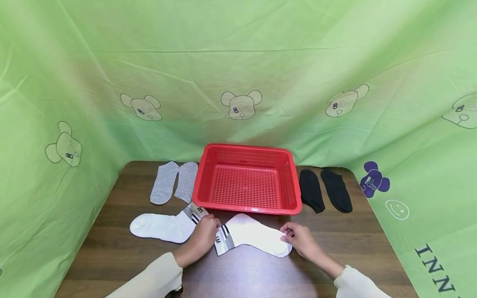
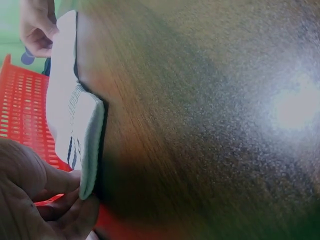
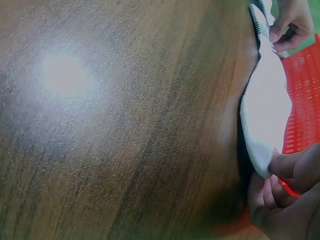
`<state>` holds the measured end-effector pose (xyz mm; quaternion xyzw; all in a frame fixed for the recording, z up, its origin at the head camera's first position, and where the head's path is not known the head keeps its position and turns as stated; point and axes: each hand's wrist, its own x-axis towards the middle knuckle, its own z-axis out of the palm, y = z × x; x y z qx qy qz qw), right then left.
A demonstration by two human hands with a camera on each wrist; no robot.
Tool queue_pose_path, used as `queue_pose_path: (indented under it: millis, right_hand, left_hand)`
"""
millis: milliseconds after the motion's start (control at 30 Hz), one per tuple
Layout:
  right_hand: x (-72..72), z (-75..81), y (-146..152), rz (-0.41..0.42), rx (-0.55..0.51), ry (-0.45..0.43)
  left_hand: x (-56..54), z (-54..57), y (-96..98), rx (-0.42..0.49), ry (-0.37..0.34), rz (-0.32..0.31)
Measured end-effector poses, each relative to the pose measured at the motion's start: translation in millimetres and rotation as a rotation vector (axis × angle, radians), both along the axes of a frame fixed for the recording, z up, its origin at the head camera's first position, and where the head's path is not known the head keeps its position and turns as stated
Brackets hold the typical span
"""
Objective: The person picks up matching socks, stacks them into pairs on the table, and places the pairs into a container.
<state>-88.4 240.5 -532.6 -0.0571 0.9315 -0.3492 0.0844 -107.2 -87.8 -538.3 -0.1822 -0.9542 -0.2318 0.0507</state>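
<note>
A white sock (image 1: 253, 238) with black cuff stripes lies on the wooden table (image 1: 261, 273) in front of a red basket (image 1: 246, 178). My left hand (image 1: 214, 232) pinches its striped cuff (image 2: 87, 150), fingers (image 2: 65, 200) curled at the cuff's edge. My right hand (image 1: 286, 236) pinches the toe end (image 3: 257, 150) between thumb and fingers (image 3: 282, 167). A second white sock (image 1: 160, 225) lies flat to the left, its cuff tucked behind my left hand.
Two grey socks (image 1: 173, 182) lie left of the basket, and two black socks (image 1: 324, 190) lie right of it. The basket holds nothing. Green cloth (image 1: 238, 74) with bear prints hangs around the table on three sides.
</note>
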Motion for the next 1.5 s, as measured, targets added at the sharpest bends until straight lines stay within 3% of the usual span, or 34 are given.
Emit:
queue_pose_path:
  millis: [233, 600, 1500]
  right_hand:
    - [1.1, -1.0, -3.9, -0.013, 0.052, 0.068]
    - [1.7, -2.2, -6.5, -0.061, 0.073, 0.076]
    - [2.1, -1.4, -6.9, -0.059, 0.079, 0.067]
  left_hand:
    - [0.2, -0.6, 0.5, -0.002, -0.008, 0.01]
    - [1.7, -0.8, 1.2, -0.014, -0.002, 0.015]
    - [0.6, -0.3, 0.5, 0.007, -0.03, 0.017]
